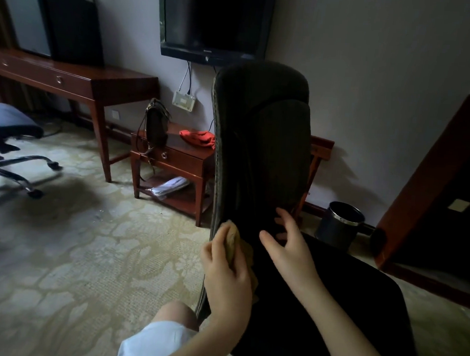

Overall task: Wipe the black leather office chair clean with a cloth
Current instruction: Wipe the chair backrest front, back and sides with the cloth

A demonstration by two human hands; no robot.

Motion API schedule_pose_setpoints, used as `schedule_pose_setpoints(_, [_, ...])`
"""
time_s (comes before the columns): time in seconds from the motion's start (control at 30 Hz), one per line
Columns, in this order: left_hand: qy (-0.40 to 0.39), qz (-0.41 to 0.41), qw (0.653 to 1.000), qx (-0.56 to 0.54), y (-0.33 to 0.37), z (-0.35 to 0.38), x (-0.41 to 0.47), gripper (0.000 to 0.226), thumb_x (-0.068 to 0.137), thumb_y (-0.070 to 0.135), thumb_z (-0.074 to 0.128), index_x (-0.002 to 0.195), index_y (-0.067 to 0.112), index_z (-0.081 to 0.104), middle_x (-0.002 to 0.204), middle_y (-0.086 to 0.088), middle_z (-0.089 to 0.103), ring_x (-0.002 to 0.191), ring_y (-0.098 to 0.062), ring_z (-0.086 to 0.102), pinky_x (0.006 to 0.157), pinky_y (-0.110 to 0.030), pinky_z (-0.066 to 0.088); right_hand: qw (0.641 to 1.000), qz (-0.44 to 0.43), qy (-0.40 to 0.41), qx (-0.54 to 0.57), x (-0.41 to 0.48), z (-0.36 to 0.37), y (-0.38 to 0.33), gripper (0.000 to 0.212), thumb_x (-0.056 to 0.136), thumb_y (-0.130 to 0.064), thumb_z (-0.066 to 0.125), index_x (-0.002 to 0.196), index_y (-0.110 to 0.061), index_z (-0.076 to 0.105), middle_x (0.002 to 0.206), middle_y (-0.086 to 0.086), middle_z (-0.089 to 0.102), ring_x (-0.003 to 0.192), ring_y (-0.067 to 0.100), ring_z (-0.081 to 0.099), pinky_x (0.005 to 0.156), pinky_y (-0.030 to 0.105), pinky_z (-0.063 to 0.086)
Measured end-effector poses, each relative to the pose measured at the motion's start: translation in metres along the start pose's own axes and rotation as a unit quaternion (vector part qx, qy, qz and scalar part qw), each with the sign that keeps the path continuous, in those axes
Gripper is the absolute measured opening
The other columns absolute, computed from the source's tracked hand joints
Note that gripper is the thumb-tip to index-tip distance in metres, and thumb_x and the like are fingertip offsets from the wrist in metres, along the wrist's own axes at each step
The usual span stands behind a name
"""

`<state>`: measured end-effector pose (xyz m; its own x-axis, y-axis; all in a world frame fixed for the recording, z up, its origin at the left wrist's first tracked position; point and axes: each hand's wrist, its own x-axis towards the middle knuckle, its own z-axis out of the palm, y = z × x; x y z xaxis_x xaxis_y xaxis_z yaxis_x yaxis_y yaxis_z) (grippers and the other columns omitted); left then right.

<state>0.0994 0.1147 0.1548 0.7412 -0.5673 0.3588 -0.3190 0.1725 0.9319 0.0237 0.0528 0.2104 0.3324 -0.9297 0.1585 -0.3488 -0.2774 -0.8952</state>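
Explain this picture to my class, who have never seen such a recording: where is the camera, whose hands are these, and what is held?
There is no machine here. A person wears one camera on the head, looking forward and down, so you see their own two hands. The left hand grips a tan cloth against the left edge of the black chair. The right hand rests on the backrest with fingers spread, holding nothing. Behind the chair, a small wooden table carries a red cloth and a dark bag. A bin stands on the floor near the wall.
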Motion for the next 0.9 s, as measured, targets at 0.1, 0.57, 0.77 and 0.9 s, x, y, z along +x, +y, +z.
schedule_pose_setpoints(0.1, [-0.019, -0.013, 0.996, 0.085, -0.001, 0.012, 0.004, 0.048, 0.092, 0.024, 0.052, 0.137, 0.035, 0.038, 0.119, 0.009, 0.035, 0.101, 0.005, 0.047, 0.068, -0.013, 0.036, 0.999, -0.033, -0.011, -0.037, 0.019, 0.014, 0.005, 0.063, 0.087, -0.026, 0.064, 0.142, -0.026, 0.035, 0.138, -0.004, 0.043, 0.127, 0.013, 0.043, 0.1, 0.023, 0.037])
schedule_pose_setpoints(0.57, [-0.049, -0.044, 0.987, 0.147, -0.059, 0.033, -0.02, 0.072, 0.088, 0.009, 0.054, 0.149, 0.022, 0.018, 0.135, -0.011, 0.035, 0.112, -0.029, 0.05, 0.082, -0.027, 0.04, 0.965, -0.096, 0.009, -0.243, 0.022, 0.026, 0.01, 0.063, 0.098, -0.031, 0.043, 0.151, -0.015, 0.011, 0.148, 0.007, 0.034, 0.126, 0.025, 0.046, 0.097, 0.029, 0.039])
schedule_pose_setpoints(0.77, [-0.159, -0.2, 0.956, 0.141, -0.1, 0.029, -0.05, 0.071, 0.09, 0.007, 0.05, 0.149, 0.014, 0.011, 0.136, -0.016, 0.03, 0.113, -0.032, 0.048, 0.089, -0.028, 0.035, 0.954, -0.105, -0.019, -0.281, 0.024, 0.024, 0.011, 0.062, 0.1, -0.029, 0.039, 0.151, -0.014, 0.009, 0.149, 0.009, 0.036, 0.121, 0.026, 0.051, 0.096, 0.029, 0.041])
schedule_pose_setpoints(0.9, [-0.071, -0.179, 0.979, 0.069, -0.089, 0.019, -0.048, 0.073, 0.086, -0.003, 0.051, 0.148, 0.013, 0.016, 0.136, -0.015, 0.031, 0.112, -0.02, 0.042, 0.081, -0.006, 0.023, 0.953, -0.095, -0.033, -0.287, 0.025, 0.02, 0.009, 0.061, 0.1, -0.03, 0.039, 0.151, -0.017, 0.009, 0.148, 0.008, 0.038, 0.122, 0.026, 0.051, 0.096, 0.027, 0.039])
